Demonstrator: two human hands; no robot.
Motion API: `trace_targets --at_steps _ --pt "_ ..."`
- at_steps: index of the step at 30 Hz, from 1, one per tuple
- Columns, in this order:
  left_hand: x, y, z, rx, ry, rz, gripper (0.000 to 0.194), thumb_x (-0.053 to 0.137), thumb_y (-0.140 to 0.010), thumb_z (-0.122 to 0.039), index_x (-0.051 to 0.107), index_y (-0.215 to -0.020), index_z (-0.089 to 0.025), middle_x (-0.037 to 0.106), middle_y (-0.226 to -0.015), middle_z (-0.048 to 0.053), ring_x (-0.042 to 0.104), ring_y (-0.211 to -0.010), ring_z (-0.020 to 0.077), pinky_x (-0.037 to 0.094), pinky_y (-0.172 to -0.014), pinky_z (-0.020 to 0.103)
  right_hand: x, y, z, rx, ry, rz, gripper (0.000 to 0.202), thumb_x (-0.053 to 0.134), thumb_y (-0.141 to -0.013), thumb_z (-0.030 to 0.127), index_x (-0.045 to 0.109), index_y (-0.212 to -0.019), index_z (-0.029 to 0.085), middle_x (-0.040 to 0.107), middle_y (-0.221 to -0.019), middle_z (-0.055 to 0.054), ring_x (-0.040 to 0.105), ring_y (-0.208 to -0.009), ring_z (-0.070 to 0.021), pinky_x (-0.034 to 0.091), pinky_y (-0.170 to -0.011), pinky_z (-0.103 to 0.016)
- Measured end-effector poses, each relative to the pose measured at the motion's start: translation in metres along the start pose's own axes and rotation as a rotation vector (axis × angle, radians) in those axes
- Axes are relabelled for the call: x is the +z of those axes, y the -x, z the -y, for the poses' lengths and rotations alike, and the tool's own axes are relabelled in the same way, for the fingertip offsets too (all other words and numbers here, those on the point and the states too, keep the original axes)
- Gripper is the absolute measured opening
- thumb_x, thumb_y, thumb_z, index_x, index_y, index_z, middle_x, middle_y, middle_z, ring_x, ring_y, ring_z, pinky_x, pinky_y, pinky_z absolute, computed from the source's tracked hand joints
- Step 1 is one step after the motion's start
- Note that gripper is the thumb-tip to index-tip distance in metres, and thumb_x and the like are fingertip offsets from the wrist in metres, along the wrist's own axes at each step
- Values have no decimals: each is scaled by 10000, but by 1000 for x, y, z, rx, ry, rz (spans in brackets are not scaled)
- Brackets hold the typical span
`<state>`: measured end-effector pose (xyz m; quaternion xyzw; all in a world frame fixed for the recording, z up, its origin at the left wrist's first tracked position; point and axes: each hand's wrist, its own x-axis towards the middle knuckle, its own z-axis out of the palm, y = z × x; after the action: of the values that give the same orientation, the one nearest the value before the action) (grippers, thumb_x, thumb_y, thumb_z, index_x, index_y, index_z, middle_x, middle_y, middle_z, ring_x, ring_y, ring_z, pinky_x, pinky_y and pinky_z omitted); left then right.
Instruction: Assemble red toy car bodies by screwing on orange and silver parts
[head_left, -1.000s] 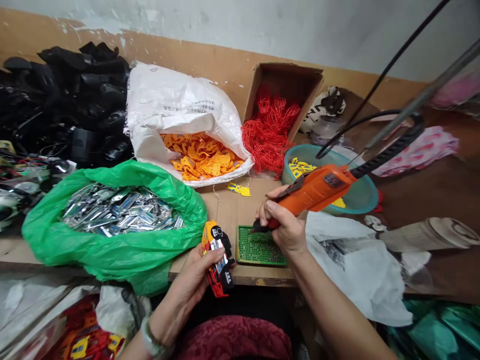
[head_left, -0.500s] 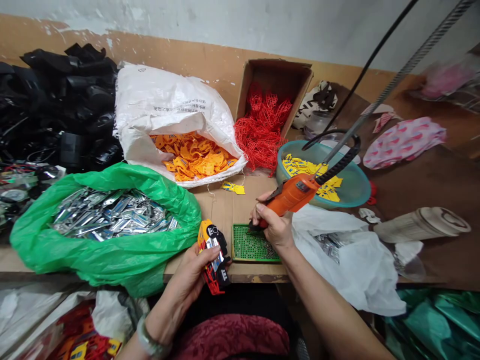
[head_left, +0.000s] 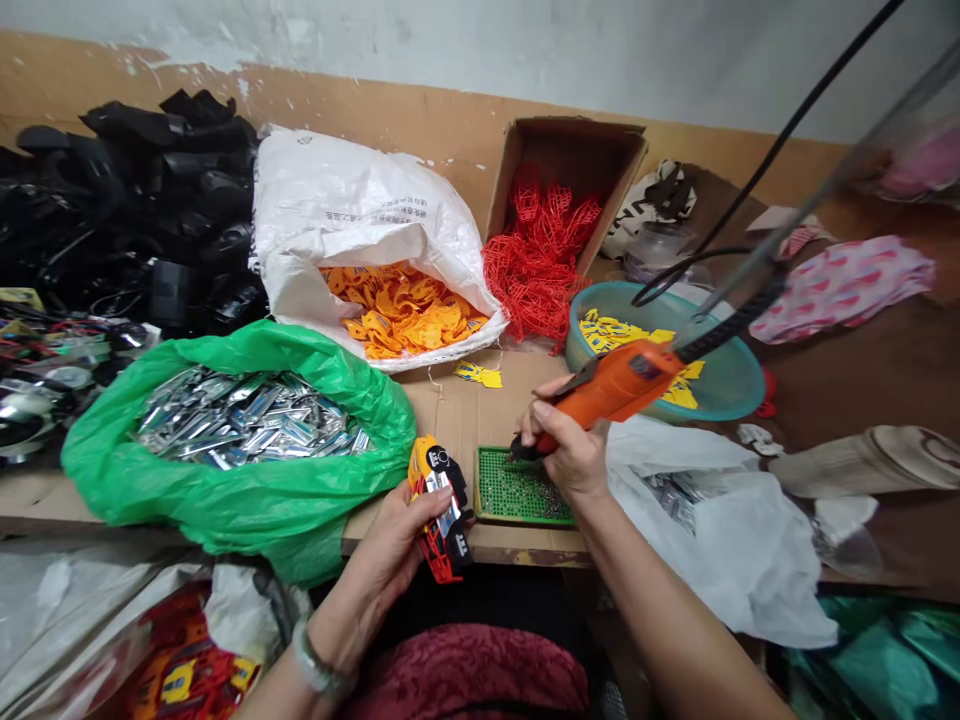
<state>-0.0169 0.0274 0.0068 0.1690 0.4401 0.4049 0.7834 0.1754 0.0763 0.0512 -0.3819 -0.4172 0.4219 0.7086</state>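
Observation:
My left hand [head_left: 397, 535] is closed round a toy-like assembly [head_left: 442, 510] in yellow, black, silver and red, its thumb on the silver part. The assembly is at the table's front edge, left of a green perforated tray [head_left: 517, 485] that holds small metal bits. Above that tray my right hand [head_left: 568, 440] grips an orange electric screwdriver [head_left: 619, 385], tilted with its black nose pointing down left over the tray's back edge. A cable and a coiled spring run from its rear to the upper right. The tip is too small to make out.
A green bag [head_left: 247, 510] of silver pieces lies left. Behind are a white sack [head_left: 360, 190] of orange parts, a cardboard box [head_left: 626, 170] with red frames and a teal basin [head_left: 731, 365] of yellow pieces. A white bag [head_left: 750, 560] sits right; black parts [head_left: 142, 200] are piled far left.
The view has shifted slightly, so most things appear farther right. The screwdriver's rear has swung a little to the right and its nose has risen slightly from the tray. Both hands keep their holds.

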Motion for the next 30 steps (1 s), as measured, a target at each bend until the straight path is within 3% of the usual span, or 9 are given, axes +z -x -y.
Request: trace_targets --at_steps 5,8,16,30 --pt "-1 0 0 6 7 19 586 972 -511 -358 614 -923 -146 709 -731 31 710 -643 202 600 -623 299 31 3 41 76 -221 44 178 691 -683 232 599 -834 210 505 -464 99 475 -353 -104 477 -493 -282" --pt "-1 0 0 24 15 36 565 961 -538 -350 620 -938 -143 706 -737 30 692 -634 186 579 -615 287 46 12 51 144 -270 131 182 683 -678 243 592 -830 205 490 -450 101 455 -339 -101 457 -478 -278" --pt "-4 -1 2 64 14 94 485 921 -628 -334 665 -975 -112 661 -725 12 613 -616 141 506 -622 272 59 25 43 180 -219 190 199 698 -694 306 563 -824 239 458 -445 111 427 -329 -116 424 -456 -302" --pt "-4 -1 4 95 36 98 451 912 -642 -297 677 -983 -118 646 -748 9 585 -644 140 470 -629 270 55 32 30 151 -248 257 173 680 -771 277 584 -907 230 497 -475 97 477 -375 -128 487 -509 -323"
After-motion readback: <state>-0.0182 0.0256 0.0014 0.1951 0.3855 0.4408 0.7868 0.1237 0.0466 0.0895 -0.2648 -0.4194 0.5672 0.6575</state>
